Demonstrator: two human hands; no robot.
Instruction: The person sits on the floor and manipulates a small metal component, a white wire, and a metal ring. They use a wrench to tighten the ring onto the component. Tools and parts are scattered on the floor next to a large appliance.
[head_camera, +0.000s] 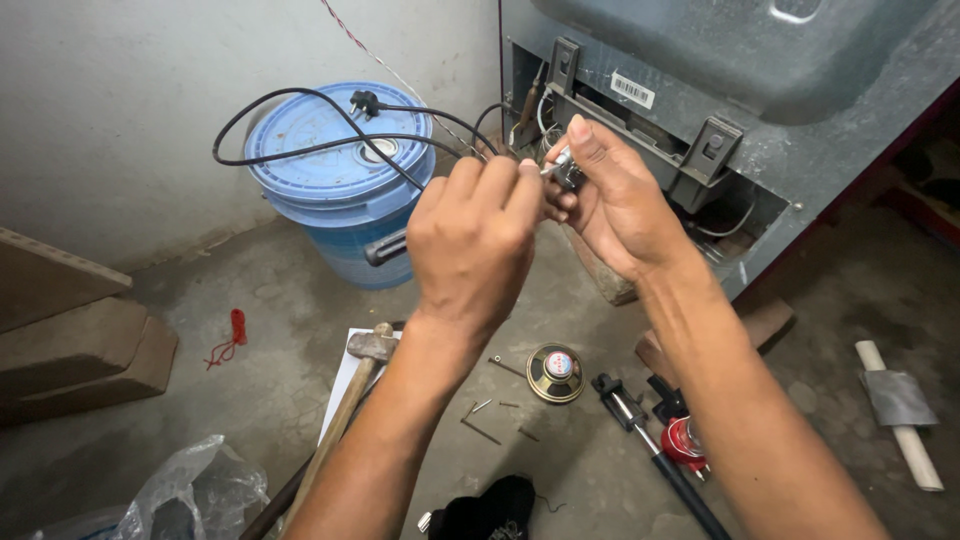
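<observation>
My left hand (472, 235) is curled into a fist in the middle of the view, fingertips pinched near a small metal part (566, 172). My right hand (615, 200) grips that small part from the right, thumb and fingers closed around it. A black cable (300, 148) loops away to the left, over a blue lidded bucket (338, 180), and ends in a black plug (364, 101). Just behind my hands is the open lower back of a grey metal appliance (760, 110) with wires showing. Whether my left hand holds a tool or a wire is hidden.
On the concrete floor lie a wooden-handled hammer (352, 385), a small round speaker (556, 372), loose nails (482, 420), a red and black tool (668, 440), a taped white roll (897, 412), a red clip (236, 330), a clear plastic bag (190, 495) and stacked brown blocks (70, 340).
</observation>
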